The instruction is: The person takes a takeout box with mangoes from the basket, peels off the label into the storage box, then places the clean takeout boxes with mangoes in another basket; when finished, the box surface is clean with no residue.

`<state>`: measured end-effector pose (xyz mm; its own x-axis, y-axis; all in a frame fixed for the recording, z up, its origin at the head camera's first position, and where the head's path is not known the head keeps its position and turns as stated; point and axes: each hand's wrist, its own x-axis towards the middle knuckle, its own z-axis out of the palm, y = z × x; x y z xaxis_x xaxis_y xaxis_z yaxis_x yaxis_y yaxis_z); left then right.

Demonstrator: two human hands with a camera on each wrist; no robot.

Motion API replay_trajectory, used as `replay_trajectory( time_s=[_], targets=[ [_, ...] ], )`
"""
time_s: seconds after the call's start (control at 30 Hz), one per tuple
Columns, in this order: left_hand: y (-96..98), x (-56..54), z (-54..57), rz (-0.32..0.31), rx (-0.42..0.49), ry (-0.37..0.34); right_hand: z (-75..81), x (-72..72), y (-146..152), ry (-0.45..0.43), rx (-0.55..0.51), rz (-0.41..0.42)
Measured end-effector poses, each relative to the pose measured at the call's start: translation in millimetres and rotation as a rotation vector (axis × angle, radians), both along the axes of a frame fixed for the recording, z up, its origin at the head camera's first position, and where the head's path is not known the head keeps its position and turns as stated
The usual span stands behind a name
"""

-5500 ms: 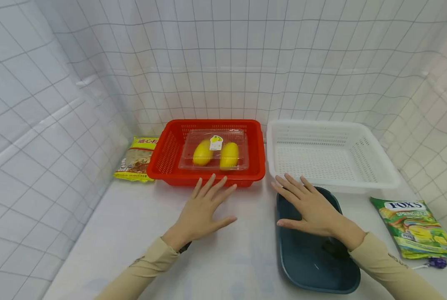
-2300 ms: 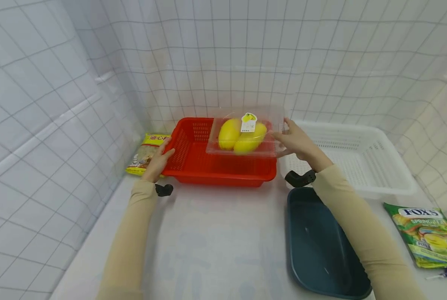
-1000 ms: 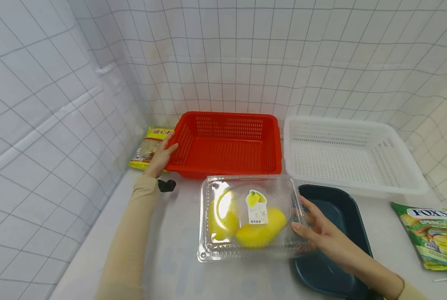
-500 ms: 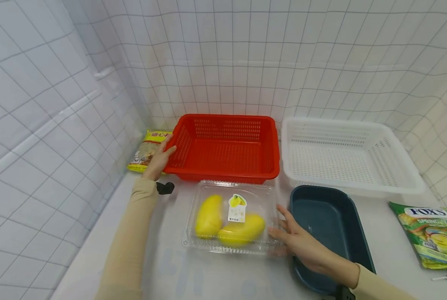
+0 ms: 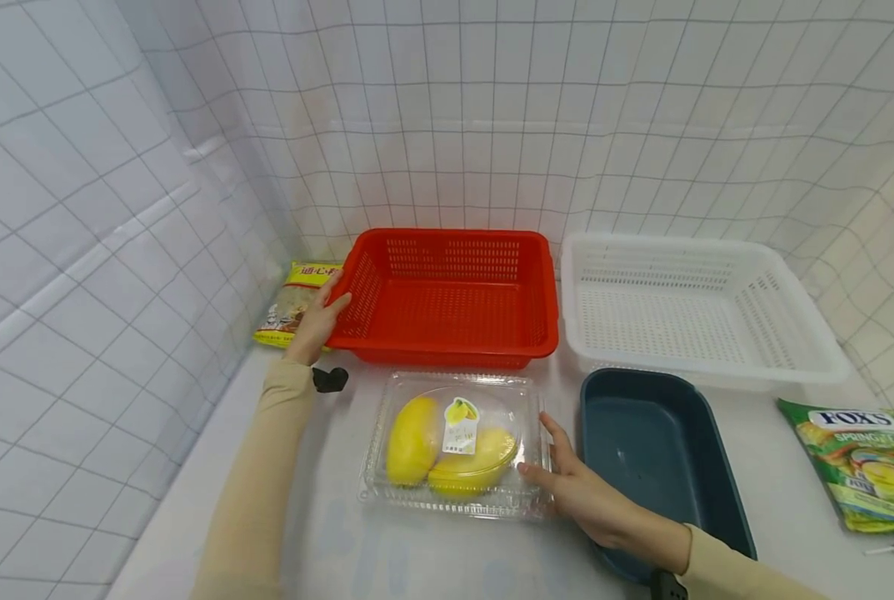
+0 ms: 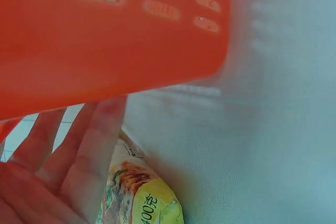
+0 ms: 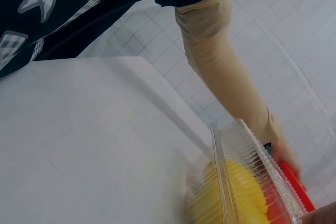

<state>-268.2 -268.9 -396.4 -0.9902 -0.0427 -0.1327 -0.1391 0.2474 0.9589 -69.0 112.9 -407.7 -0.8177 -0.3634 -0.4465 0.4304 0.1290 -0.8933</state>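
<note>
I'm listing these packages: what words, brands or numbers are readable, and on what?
"FOX'S": green bag.
"SPRING", following letters blurred: same bag.
"通心", next character unclear: yellow bag.
"400克": yellow bag, left wrist view.
Sticker on the clear box and remaining bag print: too small or blurred.

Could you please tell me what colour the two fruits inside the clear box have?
The fruits are yellow; the head view shows them best.

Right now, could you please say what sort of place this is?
Probably a staged tabletop booth: gridded sheeting hangs behind and beside a white table holding a red basket and boxed fruit.
</note>
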Motion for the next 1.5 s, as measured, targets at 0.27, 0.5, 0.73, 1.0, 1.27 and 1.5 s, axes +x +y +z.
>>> replay_trajectory(
  time_s=[0.27,0.5,0.73,1.0,1.27,1.5],
  targets=[
    [3.8,13.8,-4.2,0.276,-0.075,0.193,-0.5,0.0,-1,0.002,0.003,-0.002],
    [25.3,78.7,9.0,0.291,-0.167,0.549,-0.7,1.9,1,0.008,0.004,0.006],
    [63.1,146.6,29.8,0.031,-0.258,0.846,1.8,1.0,3,0.012,0.016,0.022],
    [62.6,161.3,-0.9,-0.372,-0.423,0.624,5.9,-0.6,3,0.027,0.073,0.021],
    [70.2,166.3,-21.1,-0.473,-0.577,0.459,14.4,2.7,12,0.332,0.184,0.048],
    [72.1,165.4,-27.6,-0.461,-0.497,0.383,21.2,-8.5,21,0.936,0.356,0.072]
  ],
)
